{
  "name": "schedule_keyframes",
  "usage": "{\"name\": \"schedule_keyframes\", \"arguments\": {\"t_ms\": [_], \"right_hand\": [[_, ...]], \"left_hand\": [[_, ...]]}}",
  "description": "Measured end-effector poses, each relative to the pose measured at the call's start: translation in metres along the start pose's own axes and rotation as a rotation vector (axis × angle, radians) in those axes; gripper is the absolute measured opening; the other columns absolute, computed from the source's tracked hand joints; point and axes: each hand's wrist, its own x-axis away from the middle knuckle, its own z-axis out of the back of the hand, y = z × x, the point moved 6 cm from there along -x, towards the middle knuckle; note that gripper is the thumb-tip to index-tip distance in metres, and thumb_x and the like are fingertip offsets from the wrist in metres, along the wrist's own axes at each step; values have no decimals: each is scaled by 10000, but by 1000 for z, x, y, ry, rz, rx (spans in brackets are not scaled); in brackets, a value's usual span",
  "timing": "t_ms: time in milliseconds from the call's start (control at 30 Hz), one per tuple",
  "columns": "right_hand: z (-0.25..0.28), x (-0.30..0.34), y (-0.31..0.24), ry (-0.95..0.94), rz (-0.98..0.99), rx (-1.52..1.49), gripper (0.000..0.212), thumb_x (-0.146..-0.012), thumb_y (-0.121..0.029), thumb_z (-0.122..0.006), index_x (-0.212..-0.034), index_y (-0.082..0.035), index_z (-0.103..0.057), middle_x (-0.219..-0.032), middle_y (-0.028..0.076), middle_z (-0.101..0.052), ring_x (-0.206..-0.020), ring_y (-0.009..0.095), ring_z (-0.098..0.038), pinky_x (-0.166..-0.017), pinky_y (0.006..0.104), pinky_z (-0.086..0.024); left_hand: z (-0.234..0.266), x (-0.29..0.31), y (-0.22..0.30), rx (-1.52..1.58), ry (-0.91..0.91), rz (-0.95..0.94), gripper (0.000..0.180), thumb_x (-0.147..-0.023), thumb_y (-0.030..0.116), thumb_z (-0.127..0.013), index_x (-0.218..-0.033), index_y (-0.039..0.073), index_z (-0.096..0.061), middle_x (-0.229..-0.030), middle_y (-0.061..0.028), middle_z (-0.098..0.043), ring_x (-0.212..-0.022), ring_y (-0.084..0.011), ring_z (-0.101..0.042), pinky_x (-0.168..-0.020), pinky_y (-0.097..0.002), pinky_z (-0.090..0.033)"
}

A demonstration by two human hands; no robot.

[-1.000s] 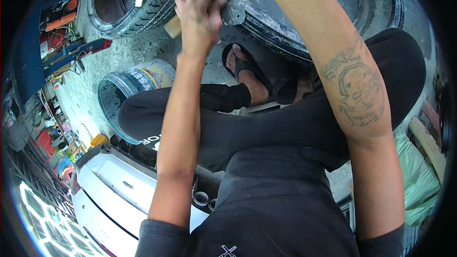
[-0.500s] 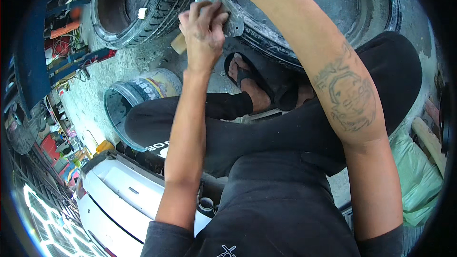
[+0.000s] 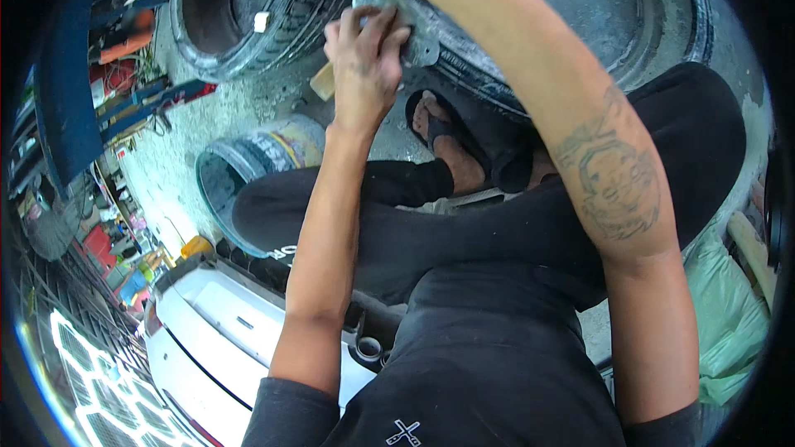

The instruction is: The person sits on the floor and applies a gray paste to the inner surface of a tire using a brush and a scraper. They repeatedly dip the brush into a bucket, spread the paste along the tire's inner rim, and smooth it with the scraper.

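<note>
Down and left slides the left hand (image 3: 364,62), gripping a grey crumpled cloth (image 3: 414,37) on the big black rubber tyre (image 3: 580,25); right hand's grip is hidden.

1. You have 2 tyres in view: 1 far left (image 3: 248,12), 1 far right (image 3: 580,25).
2. 1 bucket (image 3: 248,174) sits at left.
3. 1 sandal (image 3: 439,128) shows near the middle.
4. 1 green bag (image 3: 725,323) lies near right.
</note>
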Motion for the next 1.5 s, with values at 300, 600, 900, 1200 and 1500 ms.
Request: {"name": "schedule_keyframes", "arguments": {"t_ms": [300, 600, 900, 1200, 1500], "right_hand": [[6, 11, -1, -136, 56, -237, 634, -940, -780, -493, -837, -166, -611, -697, -17, -530, -611, 59, -478, -618, 322, -494], [4, -11, 1, 56, 590, -13, 815, -885, -911, -344, -856, -144, -618, -718, -20, -478, -659, 72, -430, -620, 311, -395], [-3, -4, 25, -29, 550, -182, 864, -858, -929, -383, -922, -105, -638, -754, 20, -549, -754, 121, -550, -738, 364, -489], [-16, 9, -3, -120, 66, -161, 948, -801, -957, -442, -1043, -74, -689, -890, 99, -647, -876, 196, -629, -739, 394, -517], [-27, 3, 2, -299, 214, -116, 962, -829, -936, -425, -1148, -63, -672, -954, 122, -676, -867, 168, -645, -744, 396, -562]], "left_hand": [[-2, 4, -9, -2, 29, 44, 318, -813, 97, -778, -1131, 89, -767, -1140, -99, -670, -1036, -355, -561, -936, -452, -461], [1, 1, -6, -26, 115, 33, 265, -864, 101, -757, -1118, 67, -687, -1095, -117, -673, -985, -307, -596, -889, -415, -426], [15, -22, -16, -28, 234, 62, 360, -867, 108, -745, -1218, 50, -685, -1176, -188, -617, -1051, -383, -547, -940, -468, -452], [6, -20, -24, -43, 21, 10, 245, -837, 110, -744, -1077, 67, -723, -1168, -101, -629, -1022, -375, -535, -918, -483, -441], [6, -20, -29, -59, 120, -23, 243, -839, 91, -724, -1082, 85, -720, -1168, -88, -625, -980, -370, -521, -890, -468, -439]]}}
